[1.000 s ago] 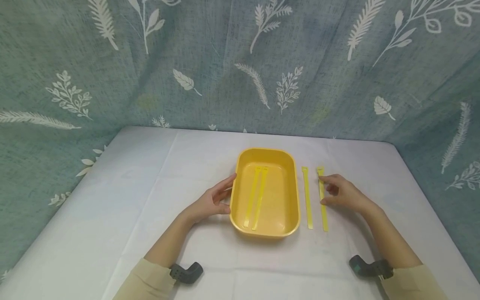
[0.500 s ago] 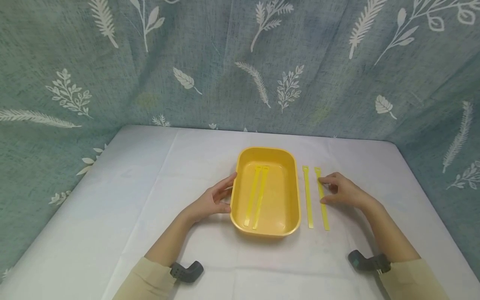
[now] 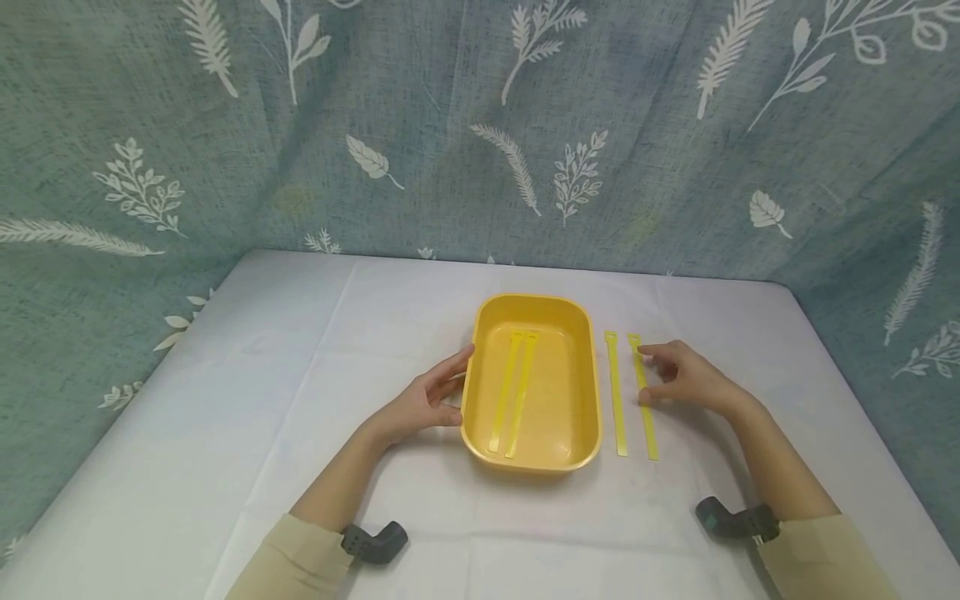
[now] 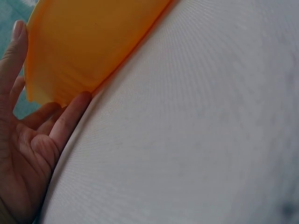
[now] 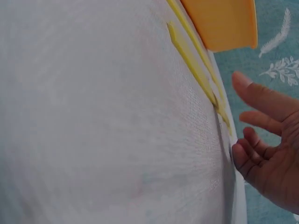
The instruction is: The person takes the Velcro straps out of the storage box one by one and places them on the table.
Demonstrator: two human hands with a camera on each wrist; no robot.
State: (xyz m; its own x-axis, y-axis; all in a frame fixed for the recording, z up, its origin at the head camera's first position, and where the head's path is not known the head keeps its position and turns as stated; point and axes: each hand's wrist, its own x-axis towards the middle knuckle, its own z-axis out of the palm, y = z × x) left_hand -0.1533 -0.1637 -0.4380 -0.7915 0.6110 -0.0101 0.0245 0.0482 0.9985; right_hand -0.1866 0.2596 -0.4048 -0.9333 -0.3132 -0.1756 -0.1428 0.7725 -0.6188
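A yellow plastic tray (image 3: 558, 400) stands on the white-covered table, and two thin flat yellow strips (image 3: 520, 398) with wider slotted heads lie in its left half. My left hand (image 3: 420, 407) rests against the tray's left side, fingers and thumb spread along it. In the left wrist view, the fingertips touch the tray wall (image 4: 88, 46). Right of the tray, two similar strips lie lengthwise on the cloth: a nearer strip (image 3: 617, 400) and an outer strip (image 3: 648, 429). My right hand (image 3: 686, 379) is at the outer strip, thumb and fingers apart; contact is unclear.
White cloth (image 3: 360, 333) covers the table on both sides of the tray. A teal curtain with white leaf prints (image 3: 450, 167) hangs behind and beside it. Each wrist wears a dark device, one left (image 3: 373, 543) and one right (image 3: 735, 521).
The outer strip's head has shifted slightly left, toward the tray, changing its tilt. My right hand has moved a little away from me along it. The left hand and tray look still.
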